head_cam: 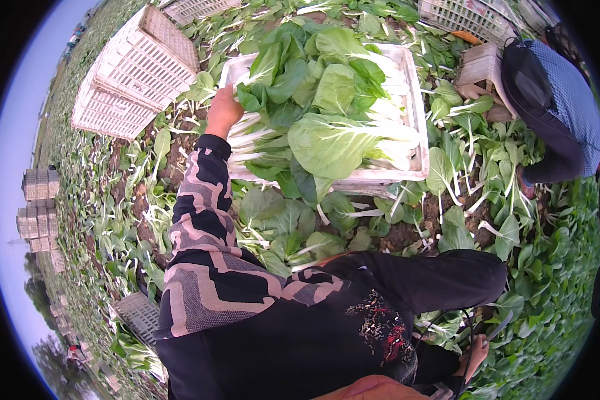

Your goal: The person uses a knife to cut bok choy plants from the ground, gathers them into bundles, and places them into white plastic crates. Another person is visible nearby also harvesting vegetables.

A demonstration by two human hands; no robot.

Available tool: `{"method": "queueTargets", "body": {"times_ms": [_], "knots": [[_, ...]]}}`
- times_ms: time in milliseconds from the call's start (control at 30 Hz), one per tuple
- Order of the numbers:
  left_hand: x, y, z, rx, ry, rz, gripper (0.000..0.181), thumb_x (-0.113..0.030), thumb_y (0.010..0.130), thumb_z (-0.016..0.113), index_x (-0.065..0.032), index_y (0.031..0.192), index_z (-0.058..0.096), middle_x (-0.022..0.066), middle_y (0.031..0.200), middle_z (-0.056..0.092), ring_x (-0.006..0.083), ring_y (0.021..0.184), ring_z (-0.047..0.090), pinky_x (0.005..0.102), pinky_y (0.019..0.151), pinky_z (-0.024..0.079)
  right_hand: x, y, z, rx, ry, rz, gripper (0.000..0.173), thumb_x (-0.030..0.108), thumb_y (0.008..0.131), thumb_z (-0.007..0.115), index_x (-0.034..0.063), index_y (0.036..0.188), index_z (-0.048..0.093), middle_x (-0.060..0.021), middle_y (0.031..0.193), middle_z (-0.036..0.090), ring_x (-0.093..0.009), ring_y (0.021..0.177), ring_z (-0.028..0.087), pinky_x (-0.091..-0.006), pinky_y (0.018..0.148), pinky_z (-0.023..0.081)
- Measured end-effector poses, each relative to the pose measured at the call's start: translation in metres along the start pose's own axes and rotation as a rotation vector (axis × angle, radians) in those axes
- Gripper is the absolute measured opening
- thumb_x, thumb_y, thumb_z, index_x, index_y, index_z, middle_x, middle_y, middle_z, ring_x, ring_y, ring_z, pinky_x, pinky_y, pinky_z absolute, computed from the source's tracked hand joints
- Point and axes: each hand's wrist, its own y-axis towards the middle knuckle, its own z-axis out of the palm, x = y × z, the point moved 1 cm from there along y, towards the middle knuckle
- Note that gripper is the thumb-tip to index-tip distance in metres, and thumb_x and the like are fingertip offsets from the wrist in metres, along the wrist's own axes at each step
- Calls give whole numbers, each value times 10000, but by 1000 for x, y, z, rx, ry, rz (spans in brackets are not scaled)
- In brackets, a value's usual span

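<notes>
My left hand [225, 112] is at the left rim of a white plastic crate [417, 150], its fingers on the stalk end of a leafy bok choy [267, 67]; the hand partly hides its grip. The crate is heaped with bok choy, white stalks towards both sides and green leaves overlapping in the middle. One broad-leaved bok choy [335, 142] lies on top near the front rim. My right hand [475, 352], low at the right beside my dark trouser leg, is closed around a knife [500, 326] with its blade showing beyond the fingers.
Stacked white crates [135, 75] stand at the upper left, and another crate [465, 20] at the upper right. Cut bok choy [442, 170] litters the soil. A person [555, 105] bends at the right edge, beside standing green plants [545, 280]. A grey crate [137, 315] is at the lower left.
</notes>
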Motion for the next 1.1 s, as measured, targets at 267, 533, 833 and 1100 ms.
{"method": "queueTargets", "body": {"times_ms": [267,533,833,1100], "knots": [[-16,8,21,35,-62,-44,346,-157,752,508,-123,1094,547,121,1041,586,307,1057,511,472,868,390,-5,3,-3,13,9,33,208,247,871,591,45,926,583,44,639,436,-44,504,344,-207,439,271],[-11,19,34,139,38,-9,340,-119,766,485,-87,1102,521,124,1143,554,339,1128,482,473,917,390,-4,-13,2,-7,76,44,211,205,867,598,52,1009,568,35,678,482,-43,499,397,-182,428,305],[-106,-21,-74,-456,-1094,103,494,-71,825,531,-19,1310,450,150,1320,475,230,1246,422,328,1041,305,45,-32,0,-84,235,116,289,284,878,610,113,1107,564,33,709,527,-36,472,430,-176,333,285],[-278,-94,-81,390,-22,1003,635,-296,807,611,-63,1352,385,163,1294,482,325,1195,450,460,1008,331,122,-51,-3,-1,306,-186,351,235,892,596,57,1189,535,36,741,515,-19,500,421,-156,408,316]]}}
